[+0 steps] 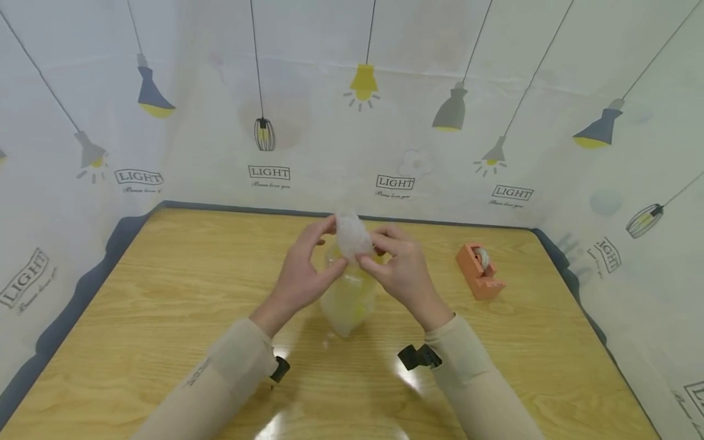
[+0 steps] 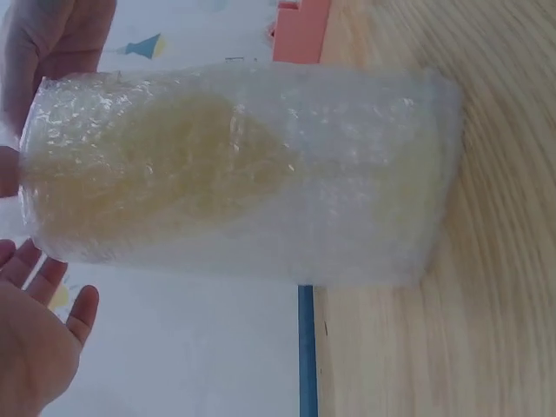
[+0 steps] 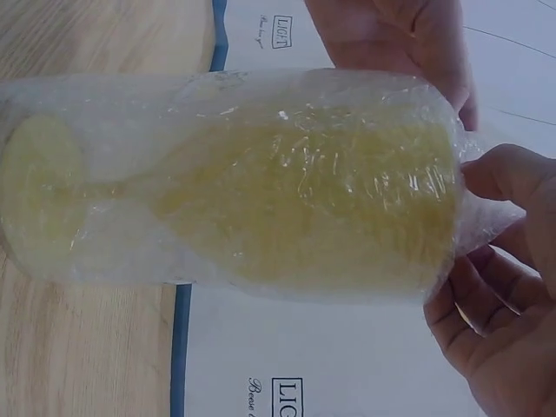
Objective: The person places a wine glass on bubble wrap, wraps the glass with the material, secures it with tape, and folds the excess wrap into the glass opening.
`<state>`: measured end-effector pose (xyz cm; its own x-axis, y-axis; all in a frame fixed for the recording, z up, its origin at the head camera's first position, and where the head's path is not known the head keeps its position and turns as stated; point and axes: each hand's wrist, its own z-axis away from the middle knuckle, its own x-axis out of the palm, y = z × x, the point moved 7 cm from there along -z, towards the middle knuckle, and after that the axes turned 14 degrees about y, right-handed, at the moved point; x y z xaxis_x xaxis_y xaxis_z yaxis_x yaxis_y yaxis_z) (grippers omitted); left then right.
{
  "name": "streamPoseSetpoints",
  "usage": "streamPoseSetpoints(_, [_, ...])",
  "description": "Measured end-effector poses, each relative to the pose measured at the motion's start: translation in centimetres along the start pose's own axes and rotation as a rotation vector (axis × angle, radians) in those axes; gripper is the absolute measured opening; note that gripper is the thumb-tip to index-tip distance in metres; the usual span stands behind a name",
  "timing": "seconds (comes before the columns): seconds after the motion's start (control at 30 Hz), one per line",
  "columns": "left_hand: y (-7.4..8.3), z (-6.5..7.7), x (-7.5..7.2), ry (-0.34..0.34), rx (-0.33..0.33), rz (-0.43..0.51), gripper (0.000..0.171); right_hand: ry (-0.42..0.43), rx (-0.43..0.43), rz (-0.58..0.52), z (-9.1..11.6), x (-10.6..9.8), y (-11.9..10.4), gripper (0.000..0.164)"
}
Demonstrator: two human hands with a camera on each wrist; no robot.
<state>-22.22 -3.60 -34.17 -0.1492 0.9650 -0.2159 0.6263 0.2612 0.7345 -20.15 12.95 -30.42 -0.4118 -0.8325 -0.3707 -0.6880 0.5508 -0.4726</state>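
A yellow-tinted stemmed glass [image 3: 304, 200], rolled in clear bubble wrap [image 2: 330, 104], stands upright on the wooden table, its round foot at the bottom. The wrap's loose top end [image 1: 353, 237] rises above the glass rim. My left hand [image 1: 299, 272] holds this end from the left, thumb at the near side and fingers at the far side. From the right, my right hand [image 1: 404, 269] pinches it between thumb and fingers. In the right wrist view, the right fingertips [image 3: 447, 304] lie right at the wrap's upper edge.
An orange tape dispenser [image 1: 477, 275] with a tape roll stands on the table [image 1: 192, 293] to the right of the glass. A white curtain [image 1: 319, 159] printed with lamps surrounds the table's back and sides. Dark camera mounts sit at both wrists.
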Motion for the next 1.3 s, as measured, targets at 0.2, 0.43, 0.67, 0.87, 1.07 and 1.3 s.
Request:
streamPoseSetpoints(0.2, [1.0, 0.5, -0.7, -0.065, 0.188, -0.078, 0.093, -0.037, 0.045, -0.029, -0.2, 0.1, 0.3, 0.023])
streamPoseSetpoints(0.43, [1.8, 0.9, -0.9, -0.118, 0.425, -0.196, 0.117, -0.091, 0.021, 0.008, -0.2, 0.4, 0.1, 0.021])
streamPoseSetpoints(0.67, [1.5, 1.4, -0.4, -0.159, 0.534, -0.262, 0.111, -0.161, 0.042, 0.044, 0.3, 0.8, 0.6, 0.020])
streamPoseSetpoints(0.87, [1.3, 1.5, 0.0, -0.204, 0.592, -0.308, 0.111, -0.202, 0.061, 0.066, 0.5, 1.0, 0.8, 0.021])
streamPoseSetpoints(1.07, [1.3, 1.6, 0.2, -0.225, 0.619, -0.330, 0.109, -0.229, -0.002, 0.046, 0.8, 0.6, 0.8, 0.017])
streamPoseSetpoints(1.3, [1.7, 1.8, 0.4, -0.201, 0.667, -0.307, 0.106, -0.080, -0.128, -0.140, 2.1, -1.6, 1.1, 0.028])
